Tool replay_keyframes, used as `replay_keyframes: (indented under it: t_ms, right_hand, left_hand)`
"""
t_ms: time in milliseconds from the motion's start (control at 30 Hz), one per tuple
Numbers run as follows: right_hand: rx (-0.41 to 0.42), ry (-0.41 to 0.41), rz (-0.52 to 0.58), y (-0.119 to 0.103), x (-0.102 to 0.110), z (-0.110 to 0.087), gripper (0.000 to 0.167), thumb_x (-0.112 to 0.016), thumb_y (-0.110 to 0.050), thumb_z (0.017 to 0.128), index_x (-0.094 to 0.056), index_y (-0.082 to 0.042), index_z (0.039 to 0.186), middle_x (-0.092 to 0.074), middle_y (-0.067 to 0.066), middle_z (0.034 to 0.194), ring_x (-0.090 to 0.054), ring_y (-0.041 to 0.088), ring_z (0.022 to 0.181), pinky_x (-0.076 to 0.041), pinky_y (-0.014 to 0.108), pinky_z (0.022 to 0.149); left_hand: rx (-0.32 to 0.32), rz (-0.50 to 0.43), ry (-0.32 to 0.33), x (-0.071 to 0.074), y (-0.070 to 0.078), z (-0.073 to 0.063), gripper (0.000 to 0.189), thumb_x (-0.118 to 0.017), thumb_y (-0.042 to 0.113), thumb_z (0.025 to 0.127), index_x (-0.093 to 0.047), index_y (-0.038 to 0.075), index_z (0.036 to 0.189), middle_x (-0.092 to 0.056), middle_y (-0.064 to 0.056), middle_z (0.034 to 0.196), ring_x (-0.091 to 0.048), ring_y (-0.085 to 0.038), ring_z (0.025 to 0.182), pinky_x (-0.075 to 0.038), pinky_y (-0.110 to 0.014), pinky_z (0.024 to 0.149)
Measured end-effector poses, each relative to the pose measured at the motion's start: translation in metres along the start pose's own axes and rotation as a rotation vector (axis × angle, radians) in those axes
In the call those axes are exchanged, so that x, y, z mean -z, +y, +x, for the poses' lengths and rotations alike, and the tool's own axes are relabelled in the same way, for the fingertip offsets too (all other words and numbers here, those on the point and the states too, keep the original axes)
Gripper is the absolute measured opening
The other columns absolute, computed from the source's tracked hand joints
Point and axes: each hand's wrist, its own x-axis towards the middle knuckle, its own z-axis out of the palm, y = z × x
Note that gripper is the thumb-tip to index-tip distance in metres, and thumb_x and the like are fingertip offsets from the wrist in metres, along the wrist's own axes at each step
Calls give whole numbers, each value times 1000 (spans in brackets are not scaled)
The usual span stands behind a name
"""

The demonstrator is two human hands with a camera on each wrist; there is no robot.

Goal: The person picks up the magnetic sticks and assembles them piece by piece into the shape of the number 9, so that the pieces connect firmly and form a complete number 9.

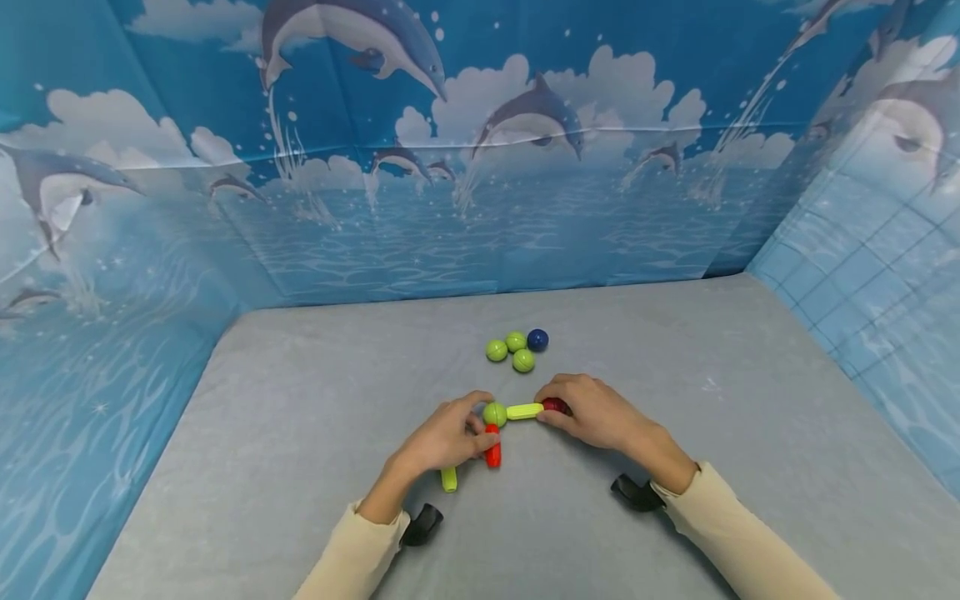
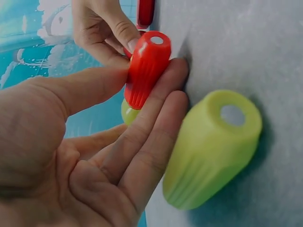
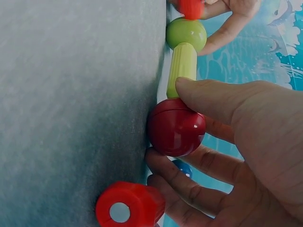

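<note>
My left hand (image 1: 442, 432) pinches a red magnetic building rod (image 2: 147, 66) between thumb and fingers, a silver disc showing on its near end. The rod's far end meets a green ball (image 1: 495, 414). From that ball a yellow-green rod (image 1: 524, 412) runs right to a dark red ball (image 3: 176, 127). My right hand (image 1: 596, 412) holds this red ball, its thumb on the joint with the rod and its fingers curled around the far side. A second yellow-green rod (image 2: 213, 149) lies beside my left fingers. Another red rod (image 3: 130, 204) lies by my right fingertips, hidden in the head view.
Several green balls (image 1: 523, 360) and a dark blue ball (image 1: 537, 340) sit grouped beyond the hands. Grey cloth (image 1: 315, 400) covers the work surface. A dolphin-print curtain (image 1: 420, 233) walls it at the back and sides.
</note>
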Motion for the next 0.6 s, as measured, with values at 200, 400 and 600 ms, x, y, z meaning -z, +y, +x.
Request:
replay_keyframes:
  t_ms: [200, 400, 600]
  right_hand:
    - [-5, -6, -2, 0, 1, 0, 19, -71, -24, 95, -74, -14, 111, -69, -3, 103, -63, 12, 91, -53, 39, 81]
    - [-2, -11, -11, -1, 1, 1, 19, -70, -25, 95, -74, -15, 111, -69, -4, 103, -62, 10, 89, -53, 38, 80]
    - [35, -46, 9, 3, 5, 3, 20, -70, -25, 95, -73, -13, 111, -69, -3, 103, -62, 8, 87, -52, 33, 78]
  left_hand:
    - [23, -31, -12, 0, 0, 1, 53, -73, 17, 93, -50, 4, 139, -69, -2, 88, -63, -13, 68, -50, -28, 63]
    - [79, -118, -70, 3, -2, 2, 65, -76, 13, 90, -43, 6, 145, -66, -5, 96, -65, -14, 75, -49, -29, 69]
    - [96, -157, -75, 2, -3, 2, 69, -77, 15, 89, -41, 6, 146, -65, -5, 98, -65, -14, 77, -48, -29, 69]
